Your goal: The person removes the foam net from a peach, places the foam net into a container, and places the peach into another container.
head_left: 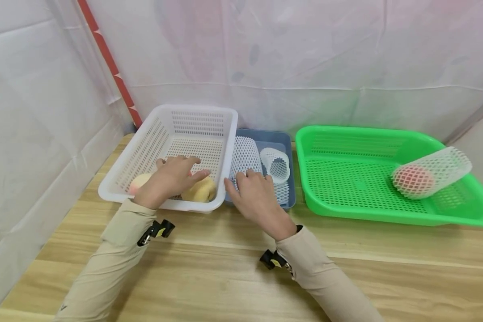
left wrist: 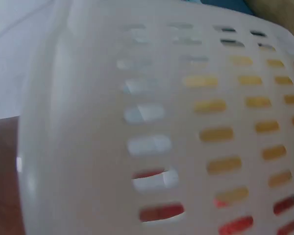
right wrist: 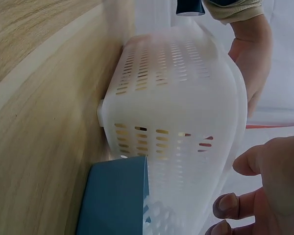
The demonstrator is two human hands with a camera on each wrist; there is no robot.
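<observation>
My left hand (head_left: 171, 176) reaches into the white basket (head_left: 233, 147), its fingers spread over fruit at the near end. A yellow fruit (head_left: 201, 191) and a pale pinkish fruit (head_left: 140, 181) show on either side of it. Something red peeks out under the fingers, mostly hidden. My right hand (head_left: 256, 197) hovers above the blue tray (head_left: 275, 136) with fingers loosely bent and nothing held. White foam net sleeves (head_left: 245, 154) lie in that tray. In the right wrist view, the thumb (right wrist: 249, 160) is close to the white basket's rim.
To the right stands a green basket (head_left: 358, 214). Inside it, a pinkish-red fruit (head_left: 413, 180) sits in a foam net sleeve (head_left: 446, 167) that reaches over the basket's right side. All containers rest on a wooden table (head_left: 225, 268), with white sheeting (head_left: 285, 53) behind and at the left.
</observation>
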